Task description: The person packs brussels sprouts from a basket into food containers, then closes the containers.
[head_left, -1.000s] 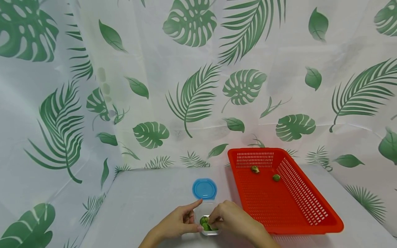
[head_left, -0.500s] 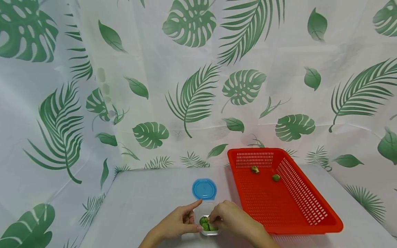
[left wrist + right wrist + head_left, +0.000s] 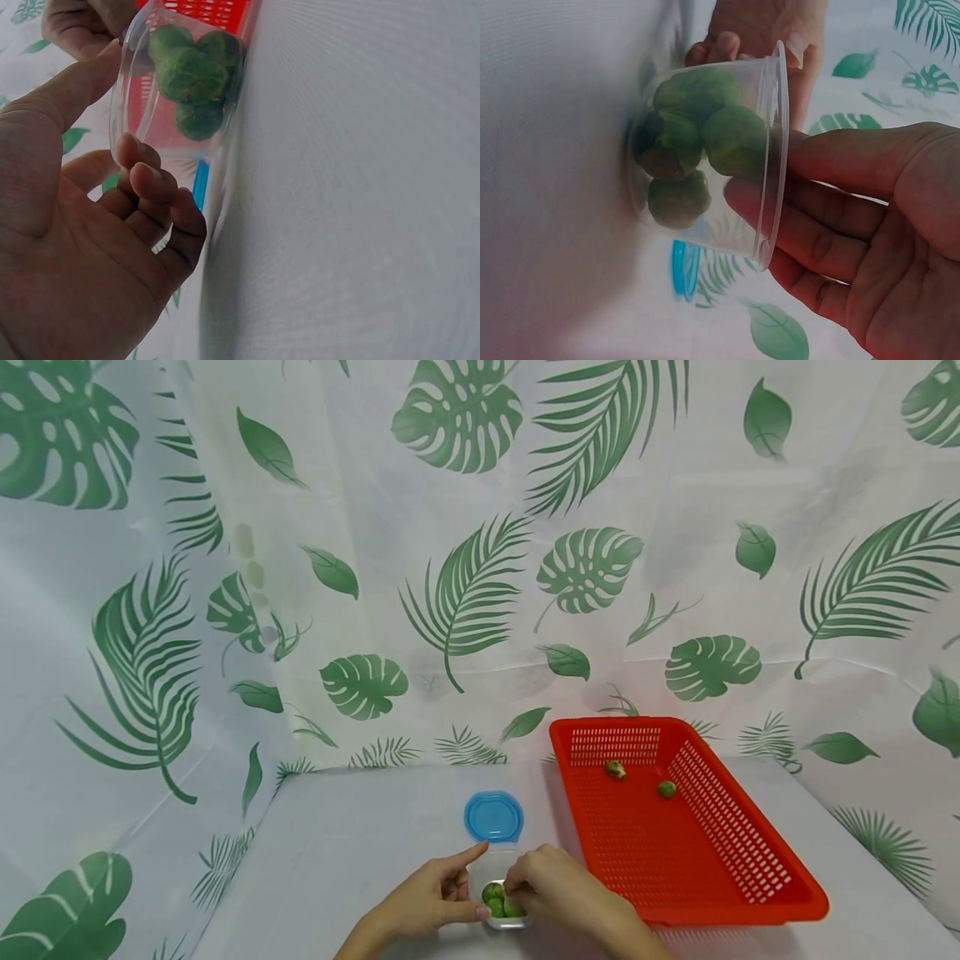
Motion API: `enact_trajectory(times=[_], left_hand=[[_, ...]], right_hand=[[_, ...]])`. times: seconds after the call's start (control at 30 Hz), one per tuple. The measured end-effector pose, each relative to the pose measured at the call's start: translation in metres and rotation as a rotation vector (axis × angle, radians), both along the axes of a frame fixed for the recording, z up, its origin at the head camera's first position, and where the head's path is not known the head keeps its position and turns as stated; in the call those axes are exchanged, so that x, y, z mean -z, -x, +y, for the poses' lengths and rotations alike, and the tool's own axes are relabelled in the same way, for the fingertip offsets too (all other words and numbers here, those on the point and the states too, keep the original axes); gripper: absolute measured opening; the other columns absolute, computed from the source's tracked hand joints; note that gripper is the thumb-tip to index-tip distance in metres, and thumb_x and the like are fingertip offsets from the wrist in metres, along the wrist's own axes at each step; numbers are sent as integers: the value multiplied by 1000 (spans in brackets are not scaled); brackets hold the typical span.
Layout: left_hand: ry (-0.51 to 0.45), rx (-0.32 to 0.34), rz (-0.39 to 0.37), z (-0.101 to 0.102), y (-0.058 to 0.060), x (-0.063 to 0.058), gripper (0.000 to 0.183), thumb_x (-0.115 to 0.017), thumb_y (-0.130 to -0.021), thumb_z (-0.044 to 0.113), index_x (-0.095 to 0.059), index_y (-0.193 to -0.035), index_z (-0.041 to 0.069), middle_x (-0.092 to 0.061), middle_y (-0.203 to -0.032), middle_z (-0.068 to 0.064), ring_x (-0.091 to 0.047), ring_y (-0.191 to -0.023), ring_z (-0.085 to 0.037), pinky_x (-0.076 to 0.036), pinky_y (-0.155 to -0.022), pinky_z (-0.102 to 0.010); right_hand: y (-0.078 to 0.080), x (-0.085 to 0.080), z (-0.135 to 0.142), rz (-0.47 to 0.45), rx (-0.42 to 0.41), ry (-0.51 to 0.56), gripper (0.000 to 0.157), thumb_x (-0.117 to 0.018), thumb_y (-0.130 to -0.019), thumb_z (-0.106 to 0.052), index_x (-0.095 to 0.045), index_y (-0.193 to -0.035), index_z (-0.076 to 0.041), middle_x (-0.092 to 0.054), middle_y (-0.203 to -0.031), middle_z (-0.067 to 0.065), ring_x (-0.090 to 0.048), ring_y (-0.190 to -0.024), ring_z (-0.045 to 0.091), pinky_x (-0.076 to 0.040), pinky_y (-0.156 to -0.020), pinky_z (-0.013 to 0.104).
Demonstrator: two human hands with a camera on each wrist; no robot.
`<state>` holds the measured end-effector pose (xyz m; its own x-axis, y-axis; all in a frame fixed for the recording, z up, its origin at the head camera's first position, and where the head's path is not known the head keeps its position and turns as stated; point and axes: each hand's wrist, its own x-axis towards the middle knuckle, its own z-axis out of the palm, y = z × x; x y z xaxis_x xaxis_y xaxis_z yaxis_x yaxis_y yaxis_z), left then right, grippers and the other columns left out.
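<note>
A small clear plastic tub (image 3: 508, 924) stands on the table between both hands, with several green Brussels sprouts (image 3: 495, 906) inside it. My left hand (image 3: 431, 897) holds the tub from the left, its thumb at the near rim and the index finger stretched along the far side. In the left wrist view the other fingers (image 3: 146, 184) bend against the tub wall. My right hand (image 3: 558, 889) reaches over the rim. Its fingertips are inside the tub (image 3: 782, 97), pinching the topmost Brussels sprout (image 3: 735, 142). Beyond the tub lies a blue lid (image 3: 493, 817).
A large red perforated basket (image 3: 787, 912) stands at the right, close to the right forearm. Two Brussels sprouts lie in it, one browned (image 3: 615, 769) and one green (image 3: 667, 789). A white leaf-printed sheet (image 3: 480, 610) hangs behind and to the left of the table.
My right fingers have shifted slightly within the tub, and the sprouts beneath them show a little differently. The left hand, lid and basket stay where they were.
</note>
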<state>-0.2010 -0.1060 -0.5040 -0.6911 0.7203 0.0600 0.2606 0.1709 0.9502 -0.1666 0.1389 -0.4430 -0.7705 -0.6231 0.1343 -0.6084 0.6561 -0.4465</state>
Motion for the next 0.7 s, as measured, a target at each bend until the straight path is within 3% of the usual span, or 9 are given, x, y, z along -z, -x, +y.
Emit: enact_trajectory(times=[0.17, 0.37, 0.7], left_hand=[[7, -4, -7, 0, 1, 1, 82, -79, -95, 23, -35, -162, 8, -54, -83, 4, -40, -62, -2, -35, -56, -16], [23, -12, -11, 0, 2, 2, 82, -78, -95, 25, -35, -163, 10, -53, -82, 5, -39, -62, -2, -35, -55, -17], [12, -7, -16, 0, 1, 2, 81, -78, -95, 22, -35, -163, 11, -54, -82, 4, -39, -61, -2, -35, -56, -17]], right_hand=[[0, 0, -2, -5, 10, -11, 12, -79, -87, -3, -81, -79, -12, -65, -69, -16, -44, -62, -3, -44, -61, 16], [-1, 1, -1, 63, 44, -39, 17, -79, -85, 0, -80, -74, -13, -64, -69, -14, -45, -60, -3, -44, -60, 16], [0, 1, -2, 88, 53, -58, 14, -81, -84, -2, -80, -76, -14, -64, -68, -14, -45, -60, -4, -43, -60, 17]])
